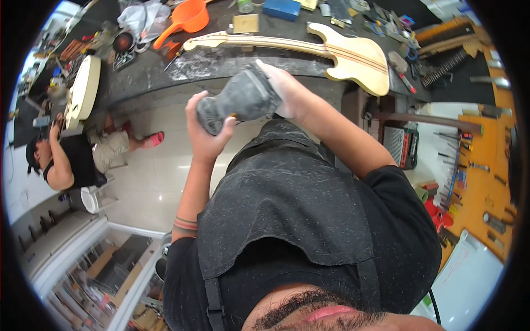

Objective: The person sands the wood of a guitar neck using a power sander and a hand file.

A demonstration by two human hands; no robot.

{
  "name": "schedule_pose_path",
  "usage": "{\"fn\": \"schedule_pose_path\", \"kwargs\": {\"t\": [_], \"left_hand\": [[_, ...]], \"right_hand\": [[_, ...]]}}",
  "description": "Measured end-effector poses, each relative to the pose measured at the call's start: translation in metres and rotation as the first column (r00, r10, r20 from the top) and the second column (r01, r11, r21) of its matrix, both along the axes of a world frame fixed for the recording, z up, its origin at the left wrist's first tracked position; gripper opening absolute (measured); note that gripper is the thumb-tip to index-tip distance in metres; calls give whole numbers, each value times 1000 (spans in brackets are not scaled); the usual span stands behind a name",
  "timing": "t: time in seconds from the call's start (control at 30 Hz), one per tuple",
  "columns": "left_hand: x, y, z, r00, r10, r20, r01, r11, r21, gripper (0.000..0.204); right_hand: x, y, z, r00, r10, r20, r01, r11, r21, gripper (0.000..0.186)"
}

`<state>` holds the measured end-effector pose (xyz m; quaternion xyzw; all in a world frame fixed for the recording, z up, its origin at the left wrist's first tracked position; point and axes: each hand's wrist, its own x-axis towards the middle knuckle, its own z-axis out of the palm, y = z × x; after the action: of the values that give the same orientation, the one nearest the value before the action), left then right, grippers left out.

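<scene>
Black and dusty, the workbench [135, 83] bears a bare-wood guitar [361, 58], apparently shaped but unfinished, with no strings showing. Clear of it is a grey sander-like tool [245, 96]: the left hand [207, 138] clamps one end; the right hand [284, 88] meets the other, its grip unclear.

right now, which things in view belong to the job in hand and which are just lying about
Likely part of the job:
dusty dark tool, held by the left hand and right hand
pale wooden guitar, on the bench in front

Apparently just lying about:
orange dipper
plastic bag
blue block
</scene>
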<state>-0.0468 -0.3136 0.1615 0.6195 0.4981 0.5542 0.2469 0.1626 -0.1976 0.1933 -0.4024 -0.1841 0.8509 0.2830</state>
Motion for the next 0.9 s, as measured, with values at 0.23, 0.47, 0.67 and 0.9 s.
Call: {"fn": "schedule_pose_path", "kwargs": {"t": [0.23,0.47,0.67,0.9], "left_hand": [[4,5,11,821,231,522,-45,938,-343,53],[5,16,8,380,224,898,371,852,-370,44],[9,18,15,237,209,949,445,845,-297,51],[8,16,0,284,233,930,442,829,-343,67]], "right_hand": [[-3,-38,16,1000,-25,13,12,807,590,66],[0,-33,10,889,-180,422,-377,236,896,70],[16,-54,37,874,-207,439,-433,74,898,65],[-1,-58,58,720,-439,537,-651,-160,742,78]]}}
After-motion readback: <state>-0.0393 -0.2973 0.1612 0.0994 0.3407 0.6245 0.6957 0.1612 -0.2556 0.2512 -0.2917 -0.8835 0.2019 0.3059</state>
